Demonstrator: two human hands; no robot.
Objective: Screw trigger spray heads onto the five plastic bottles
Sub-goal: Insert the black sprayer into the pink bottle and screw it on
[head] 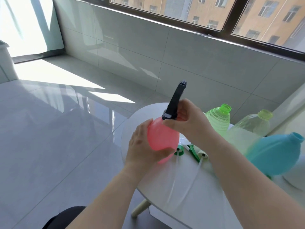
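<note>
Two hands on one round pink translucent plastic bottle, a black trigger spray head seated at its neck.

Item held over the left edge of a white round table. The left hand wraps the bottle's belly from the side, fingers curled round it. The right hand pinches the black collar where the head meets the neck, and the head points up and away, slightly tilted. Standing on the table to the right, necks uncapped: one green ribbed translucent bottle, one clear bottle with a yellow-green neck, one round blue bottle nearest the camera. Loose green-and-white spray heads with clear dip tubes lie on the tabletop just beside the pink bottle's base, under the right forearm.
</note>
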